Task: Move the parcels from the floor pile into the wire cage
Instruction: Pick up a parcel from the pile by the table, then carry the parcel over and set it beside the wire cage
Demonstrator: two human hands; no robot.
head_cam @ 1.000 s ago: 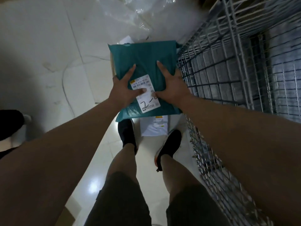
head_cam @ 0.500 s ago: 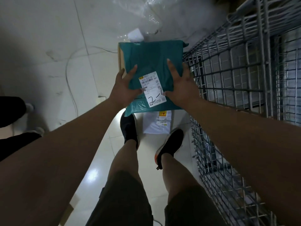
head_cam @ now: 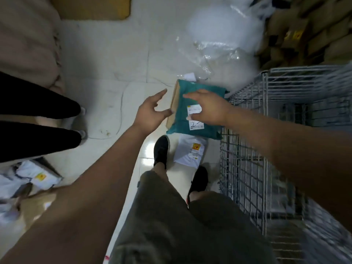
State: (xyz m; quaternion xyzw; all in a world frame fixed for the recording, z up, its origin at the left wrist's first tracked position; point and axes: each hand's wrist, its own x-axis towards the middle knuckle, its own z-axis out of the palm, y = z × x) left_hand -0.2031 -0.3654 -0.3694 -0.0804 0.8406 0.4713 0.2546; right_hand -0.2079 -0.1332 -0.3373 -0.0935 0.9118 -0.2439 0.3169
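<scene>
Head view: teal parcel (head_cam: 180, 111) is showing just left of the wire cage (head_cam: 247, 159), its white label (head_cam: 196, 125) reading handwritten "2", print unreadable. Right hand (head_cam: 209, 109) is lying flat over it, fingers straight. Left hand (head_cam: 150, 115), farther left of the cage, is spreading wide, holding nothing.

One teal parcel (head_cam: 181, 128) and one wire cage (head_cam: 247, 168).

Bare floor (head_cam: 114, 73) lies open left of the teal parcel (head_cam: 190, 85); the wire cage (head_cam: 247, 149) seemingly touches its right.
</scene>
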